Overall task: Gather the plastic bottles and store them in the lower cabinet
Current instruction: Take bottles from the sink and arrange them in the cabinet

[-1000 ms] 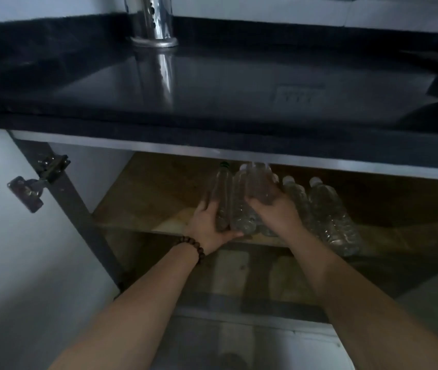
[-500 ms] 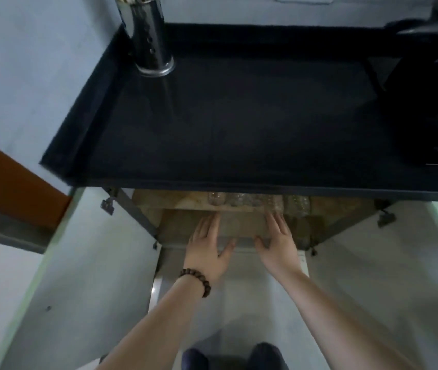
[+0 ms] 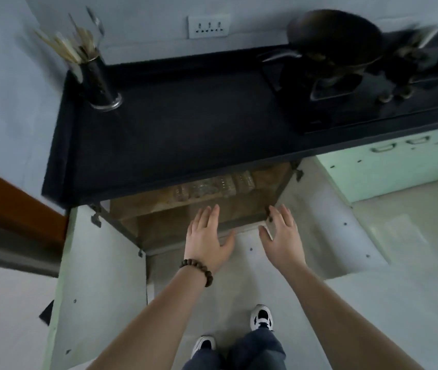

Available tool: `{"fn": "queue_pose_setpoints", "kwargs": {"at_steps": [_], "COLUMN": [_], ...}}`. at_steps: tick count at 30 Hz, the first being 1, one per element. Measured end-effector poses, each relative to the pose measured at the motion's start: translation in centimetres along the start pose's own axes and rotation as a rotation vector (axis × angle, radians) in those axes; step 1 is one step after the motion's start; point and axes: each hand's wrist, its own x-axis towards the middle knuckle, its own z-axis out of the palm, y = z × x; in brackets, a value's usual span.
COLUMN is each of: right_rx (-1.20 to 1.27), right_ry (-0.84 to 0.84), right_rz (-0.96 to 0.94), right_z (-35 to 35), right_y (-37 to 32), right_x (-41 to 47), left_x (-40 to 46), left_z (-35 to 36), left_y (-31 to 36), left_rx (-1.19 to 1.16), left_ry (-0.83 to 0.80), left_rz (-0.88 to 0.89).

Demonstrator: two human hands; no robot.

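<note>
Both hands, left hand [image 3: 207, 241] and right hand [image 3: 283, 240], hover empty with fingers spread, since the plastic bottles [image 3: 213, 186] lie stored on the lower cabinet [image 3: 145, 209] shelf.

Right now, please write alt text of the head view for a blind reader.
Both hands, left hand and right hand, hover open and empty before an open lower cabinet with plastic bottles on its shelf. Above lies a black counter.
</note>
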Motion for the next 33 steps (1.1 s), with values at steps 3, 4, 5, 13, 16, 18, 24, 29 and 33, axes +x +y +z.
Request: {"fn": "queue_pose_setpoints", "kwargs": {"at_steps": [3, 4, 5, 13, 16, 18, 24, 29, 33], "right_rx": [-0.007, -0.005, 0.0, 0.121, 0.148, 0.174, 0.181, 0.184, 0.181], "right_ry": [0.096, 0.127, 0.158, 0.436, 0.546, 0.615, 0.723, 0.766, 0.782], "right_rz": [0.117, 0.161, 0.209, 0.579, 0.68, 0.735, 0.832, 0.853, 0.843], "right_z": [-2.1, -2.9, -3.6, -9.0, -10.9, -12.2, -17.9, -25.0, -31.8], "right_y": [2.4, 3.3, 4.2, 12.0, 14.6, 16.3, 23.3, 31.6, 38.1], "right_x": [-2.7, -3.6, -4.6, -13.4, -16.3, -17.7, -19.0, -17.9, -17.2], "left_x": [-0.5, -0.6, -0.7, -2.9, -4.2, -4.9, -5.7, -5.1, -5.0], "left_z": [1.5, 2.1, 2.8, 8.6, 10.9, 12.4, 17.7, 23.5, 27.4], "left_y": [2.8, 3.8, 4.9, 15.8, 20.0, 22.9, 32.4, 42.4, 50.7], "left_rx": [-0.008, -0.004, 0.001, 0.022, 0.038, 0.043, 0.074, 0.064, 0.063], "left_ry": [-0.079, -0.118, -0.16, -0.385, -0.429, -0.449, -0.471, -0.458, -0.469], "left_rz": [0.1, 0.141, 0.183, 0.517, 0.628, 0.687, 0.804, 0.838, 0.835]}}
